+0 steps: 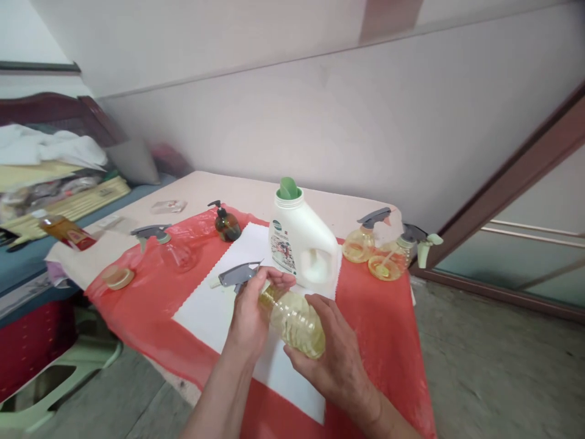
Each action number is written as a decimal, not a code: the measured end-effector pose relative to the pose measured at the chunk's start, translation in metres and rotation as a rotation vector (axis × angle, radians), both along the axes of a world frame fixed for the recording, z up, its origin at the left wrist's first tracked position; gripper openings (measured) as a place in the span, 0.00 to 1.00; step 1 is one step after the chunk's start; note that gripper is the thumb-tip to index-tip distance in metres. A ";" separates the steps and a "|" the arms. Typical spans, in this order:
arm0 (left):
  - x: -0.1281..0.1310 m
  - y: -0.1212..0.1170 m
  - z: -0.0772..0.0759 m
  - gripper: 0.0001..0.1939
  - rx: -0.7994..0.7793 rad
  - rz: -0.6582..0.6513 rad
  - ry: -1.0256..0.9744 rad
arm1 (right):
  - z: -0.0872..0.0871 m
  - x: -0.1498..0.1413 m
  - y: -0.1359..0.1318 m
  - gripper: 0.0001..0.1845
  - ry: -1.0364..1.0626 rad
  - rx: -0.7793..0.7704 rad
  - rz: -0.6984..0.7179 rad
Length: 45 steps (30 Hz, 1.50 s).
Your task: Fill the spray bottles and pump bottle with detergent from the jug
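Between my two hands lies a clear spray bottle (297, 323) with pale yellow liquid, tilted almost sideways over a white cloth (205, 305). Its grey trigger head (238, 275) points to the left. My left hand (256, 305) is closed around the neck, just under the trigger head. The fingers of my right hand (336, 353) curve around the bottle's base end. Just beyond stands a large white detergent jug (304, 238) with its green spout (288, 188) exposed.
Two spray bottles with yellow liquid (359, 244) (390, 262) stand right on the red sheet (375, 329). At left are a clear spray bottle (176, 253), a round lid (119, 278) and a brown pump bottle (227, 224). An amber bottle (66, 231) lies near the bed.
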<state>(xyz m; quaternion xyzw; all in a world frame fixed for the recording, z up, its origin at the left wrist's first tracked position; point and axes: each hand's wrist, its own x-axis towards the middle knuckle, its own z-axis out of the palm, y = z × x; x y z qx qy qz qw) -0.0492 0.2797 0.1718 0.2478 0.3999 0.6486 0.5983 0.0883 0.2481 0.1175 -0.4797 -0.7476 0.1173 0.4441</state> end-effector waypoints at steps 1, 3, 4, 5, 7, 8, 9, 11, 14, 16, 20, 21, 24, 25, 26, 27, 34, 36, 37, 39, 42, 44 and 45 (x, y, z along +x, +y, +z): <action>0.002 -0.001 0.000 0.13 0.002 -0.015 -0.018 | 0.001 0.002 0.000 0.43 0.012 -0.013 0.010; 0.003 -0.002 0.002 0.11 0.009 -0.026 -0.017 | 0.002 0.004 0.001 0.41 0.068 -0.070 0.038; 0.003 -0.002 0.002 0.11 0.011 -0.030 -0.008 | 0.004 0.005 0.001 0.40 0.117 -0.115 0.059; 0.003 -0.002 0.003 0.11 0.015 -0.032 0.002 | 0.006 0.005 0.001 0.38 0.187 -0.170 0.085; 0.002 -0.002 0.004 0.12 0.025 -0.024 0.021 | 0.012 0.005 0.001 0.36 0.388 -0.354 0.147; 0.002 -0.003 0.004 0.11 0.022 -0.024 0.025 | 0.015 0.005 0.001 0.35 0.512 -0.486 0.191; 0.002 -0.004 0.004 0.11 0.013 -0.036 0.024 | 0.019 0.005 0.000 0.35 0.642 -0.635 0.248; 0.003 -0.005 0.004 0.11 -0.016 -0.085 0.017 | 0.023 0.004 0.000 0.33 0.903 -0.926 0.391; 0.004 -0.005 0.002 0.12 -0.050 -0.084 0.036 | 0.022 0.001 -0.001 0.29 1.139 -1.127 0.554; 0.005 -0.003 0.001 0.12 -0.069 0.021 0.053 | 0.018 -0.001 -0.001 0.25 1.218 -1.153 0.547; -0.004 0.005 -0.003 0.12 -0.121 0.298 0.052 | 0.011 -0.005 0.001 0.24 1.367 -1.126 0.486; -0.007 0.007 -0.003 0.12 -0.128 0.359 0.051 | 0.011 -0.006 0.002 0.24 1.358 -1.095 0.500; -0.015 0.009 -0.002 0.12 -0.126 0.428 0.029 | 0.010 -0.008 0.003 0.35 1.305 -1.022 0.493; -0.016 0.009 -0.002 0.13 -0.122 0.404 0.014 | 0.009 -0.009 0.003 0.35 1.305 -1.044 0.459; -0.015 0.008 -0.001 0.13 -0.118 0.364 0.001 | 0.007 -0.011 0.004 0.32 1.311 -1.093 0.426; -0.014 0.007 0.000 0.13 -0.112 0.319 -0.006 | 0.005 -0.012 0.004 0.29 1.316 -1.165 0.404; -0.004 0.006 0.003 0.11 -0.081 0.402 0.048 | 0.003 -0.014 0.002 0.34 1.315 -1.311 0.422; -0.006 0.006 0.003 0.12 -0.096 0.434 0.059 | 0.007 -0.012 0.001 0.30 1.314 -1.178 0.441; -0.008 0.006 0.003 0.12 -0.100 0.431 0.063 | 0.007 -0.011 0.001 0.33 1.296 -1.136 0.441; -0.010 0.005 0.003 0.13 -0.093 0.422 0.079 | 0.005 -0.011 0.002 0.33 1.245 -1.137 0.416; -0.010 0.004 0.003 0.14 -0.079 0.415 0.085 | -0.001 -0.013 0.006 0.34 1.188 -1.237 0.389; -0.009 0.003 0.003 0.13 -0.080 0.432 0.080 | -0.002 -0.013 0.006 0.36 1.183 -1.246 0.391; -0.008 0.003 0.002 0.13 -0.082 0.441 0.079 | -0.001 -0.013 0.006 0.33 1.185 -1.222 0.401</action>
